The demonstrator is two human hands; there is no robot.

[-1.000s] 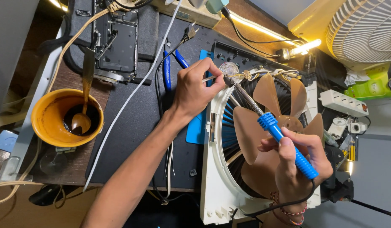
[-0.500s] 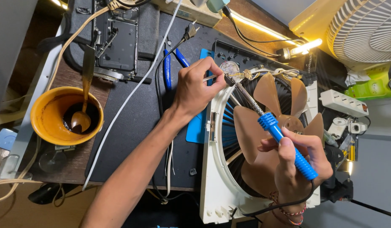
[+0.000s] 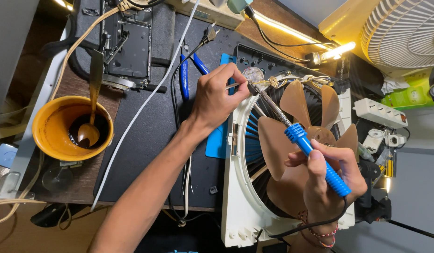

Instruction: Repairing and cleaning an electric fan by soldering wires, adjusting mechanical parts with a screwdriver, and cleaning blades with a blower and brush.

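A white square exhaust fan frame with brown blades lies on a dark mat. My right hand grips the blue handle of a soldering iron; its metal tip reaches the twisted wires at the frame's top edge. My left hand pinches a thin solder wire and holds its end at the same joint.
An orange bowl with dark paste and a spoon stands at the left. Blue-handled pliers, a white cable and an opened device lie on the mat. A power strip, a lamp and a white fan sit at the right.
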